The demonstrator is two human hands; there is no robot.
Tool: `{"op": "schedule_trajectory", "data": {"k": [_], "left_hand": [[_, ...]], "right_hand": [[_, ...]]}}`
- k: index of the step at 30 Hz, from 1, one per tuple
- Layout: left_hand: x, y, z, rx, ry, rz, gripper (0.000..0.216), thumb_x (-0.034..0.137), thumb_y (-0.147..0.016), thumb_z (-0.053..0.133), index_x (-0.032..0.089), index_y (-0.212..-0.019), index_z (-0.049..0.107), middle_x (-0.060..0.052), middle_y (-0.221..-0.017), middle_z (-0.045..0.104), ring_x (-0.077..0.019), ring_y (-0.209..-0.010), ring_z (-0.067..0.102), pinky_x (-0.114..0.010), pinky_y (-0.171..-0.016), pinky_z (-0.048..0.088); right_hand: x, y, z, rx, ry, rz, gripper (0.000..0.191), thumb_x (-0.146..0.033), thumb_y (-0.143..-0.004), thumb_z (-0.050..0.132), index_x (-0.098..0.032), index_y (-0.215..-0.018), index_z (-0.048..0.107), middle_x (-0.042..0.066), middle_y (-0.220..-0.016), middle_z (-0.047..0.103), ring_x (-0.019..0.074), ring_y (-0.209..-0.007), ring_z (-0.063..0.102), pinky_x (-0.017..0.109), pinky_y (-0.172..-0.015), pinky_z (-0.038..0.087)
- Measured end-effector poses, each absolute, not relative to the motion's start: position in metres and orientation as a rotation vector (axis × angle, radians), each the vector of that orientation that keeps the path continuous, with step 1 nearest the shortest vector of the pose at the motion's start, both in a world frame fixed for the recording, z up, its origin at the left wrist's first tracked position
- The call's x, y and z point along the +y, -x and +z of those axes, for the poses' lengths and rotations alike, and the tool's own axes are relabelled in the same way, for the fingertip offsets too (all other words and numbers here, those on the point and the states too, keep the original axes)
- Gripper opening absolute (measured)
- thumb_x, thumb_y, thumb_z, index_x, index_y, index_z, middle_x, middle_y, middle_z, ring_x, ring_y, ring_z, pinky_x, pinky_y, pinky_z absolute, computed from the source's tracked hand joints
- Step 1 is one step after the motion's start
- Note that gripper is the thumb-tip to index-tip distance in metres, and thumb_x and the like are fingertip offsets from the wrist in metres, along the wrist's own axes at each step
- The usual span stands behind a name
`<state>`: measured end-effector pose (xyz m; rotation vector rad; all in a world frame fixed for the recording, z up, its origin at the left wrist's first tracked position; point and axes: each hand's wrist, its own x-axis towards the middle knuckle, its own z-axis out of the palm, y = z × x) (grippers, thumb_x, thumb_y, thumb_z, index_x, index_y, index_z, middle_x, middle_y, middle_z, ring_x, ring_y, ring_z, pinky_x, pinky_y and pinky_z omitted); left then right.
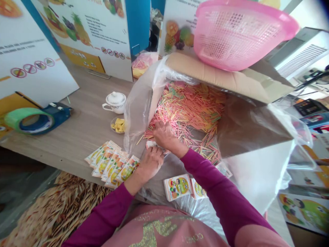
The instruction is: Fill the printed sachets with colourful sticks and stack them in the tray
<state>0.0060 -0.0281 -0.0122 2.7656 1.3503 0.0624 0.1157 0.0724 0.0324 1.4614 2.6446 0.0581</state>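
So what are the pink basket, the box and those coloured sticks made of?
The pink basket looks like moulded plastic: slightly glossy, with a regular grid of holes. The box seems plain brown cardboard, matt, with a folded flap, lined with a wrinkled, shiny clear plastic bag. The coloured sticks are thin and straight; plastic or dyed wood, too small to tell.

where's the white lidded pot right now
Head view, left of centre: the white lidded pot stands on the table beside the plastic-lined box of sticks, just behind a small dish.
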Motion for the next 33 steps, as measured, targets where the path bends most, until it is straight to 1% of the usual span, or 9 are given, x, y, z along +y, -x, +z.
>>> {"op": "schedule_trajectory", "data": {"k": [5, 10, 14, 18, 21, 24, 26, 29, 33], "left_hand": [[-0.028, -0.005, -0.012, 1.330, -2.747, 0.084, 0.033, 0.010, -0.101, 0.050, 0.014, -0.114, 0.079, -0.017, -0.111, 0.076, -0.0312, -0.109, 0.068, -0.045, -0.094, 0.054], [-0.026, -0.003, -0.004, 1.359, -2.641, 0.122, 0.027, 0.012, -0.098, 0.056, 0.012, -0.110, 0.080, -0.017, -0.110, 0.077, -0.0317, -0.109, 0.070, -0.045, -0.096, 0.055], [-0.023, -0.004, 0.000, 1.388, -2.579, 0.152, 0.027, 0.010, -0.096, 0.055, 0.014, -0.103, 0.081, -0.015, -0.107, 0.078, -0.0298, -0.109, 0.070, -0.041, -0.095, 0.055], [-0.019, -0.008, 0.002, 1.439, -2.564, 0.147, 0.026, 0.011, -0.097, 0.054, 0.015, -0.100, 0.080, -0.016, -0.105, 0.078, -0.0301, -0.107, 0.071, -0.040, -0.091, 0.055], [-0.019, -0.013, 0.005, 1.469, -2.563, 0.120, 0.029, 0.012, -0.099, 0.052, 0.013, -0.108, 0.079, -0.018, -0.110, 0.078, -0.0322, -0.108, 0.071, -0.043, -0.091, 0.055], [-0.020, -0.016, 0.007, 1.440, -2.595, 0.059, 0.030, 0.011, -0.099, 0.052, 0.012, -0.113, 0.079, -0.019, -0.114, 0.077, -0.0336, -0.110, 0.070, -0.044, -0.091, 0.056], [-0.019, -0.017, 0.005, 1.435, -2.628, 0.043, 0.032, 0.009, -0.099, 0.051, 0.013, -0.114, 0.079, -0.018, -0.112, 0.077, -0.0330, -0.108, 0.070, -0.043, -0.089, 0.056], [-0.018, -0.014, -0.003, 1.440, -2.679, 0.081, 0.031, 0.008, -0.098, 0.053, 0.016, -0.110, 0.080, -0.016, -0.106, 0.077, -0.0308, -0.104, 0.070, -0.040, -0.086, 0.055], [-0.015, -0.005, -0.015, 1.418, -2.694, 0.207, 0.024, 0.008, -0.094, 0.059, 0.018, -0.100, 0.081, -0.013, -0.098, 0.077, -0.0271, -0.097, 0.070, -0.036, -0.085, 0.054]], "right_hand": [[0.081, -0.100, 0.016, 2.609, -1.544, 0.175, 0.034, -0.019, -0.097, 0.056, -0.003, -0.116, 0.080, 0.030, -0.128, 0.069, 0.0424, -0.119, 0.059, 0.062, -0.103, 0.048], [0.084, -0.118, 0.013, 2.486, -1.717, 0.227, 0.041, -0.011, -0.094, 0.050, -0.002, -0.122, 0.078, 0.029, -0.122, 0.071, 0.0408, -0.114, 0.064, 0.068, -0.108, 0.044], [0.081, -0.154, 0.011, 2.391, -1.849, 0.180, 0.041, -0.009, -0.096, 0.046, -0.004, -0.123, 0.076, 0.028, -0.116, 0.072, 0.0394, -0.111, 0.067, 0.063, -0.103, 0.049], [0.074, -0.177, 0.002, 2.388, -1.803, 0.139, 0.043, -0.008, -0.095, 0.048, -0.010, -0.130, 0.073, 0.026, -0.127, 0.070, 0.0354, -0.117, 0.064, 0.053, -0.105, 0.050], [0.070, -0.180, -0.002, 2.414, -1.765, 0.167, 0.044, -0.009, -0.096, 0.049, -0.013, -0.134, 0.072, 0.023, -0.131, 0.069, 0.0353, -0.122, 0.062, 0.057, -0.110, 0.046], [0.067, -0.174, 0.002, 2.458, -1.740, 0.235, 0.040, -0.008, -0.098, 0.045, -0.009, -0.123, 0.076, 0.025, -0.125, 0.070, 0.0375, -0.119, 0.062, 0.062, -0.109, 0.045], [0.068, -0.166, 0.008, 2.500, -1.706, 0.259, 0.039, -0.007, -0.098, 0.043, -0.006, -0.117, 0.078, 0.027, -0.120, 0.071, 0.0376, -0.115, 0.063, 0.062, -0.107, 0.046], [0.074, -0.152, 0.018, 2.472, -1.698, 0.150, 0.038, -0.005, -0.097, 0.046, -0.004, -0.115, 0.079, 0.027, -0.118, 0.073, 0.0372, -0.113, 0.066, 0.061, -0.107, 0.047], [0.081, -0.145, 0.028, 2.421, -1.779, -0.030, 0.038, -0.005, -0.096, 0.049, -0.002, -0.121, 0.077, 0.030, -0.127, 0.073, 0.0376, -0.122, 0.067, 0.060, -0.112, 0.046]]}}
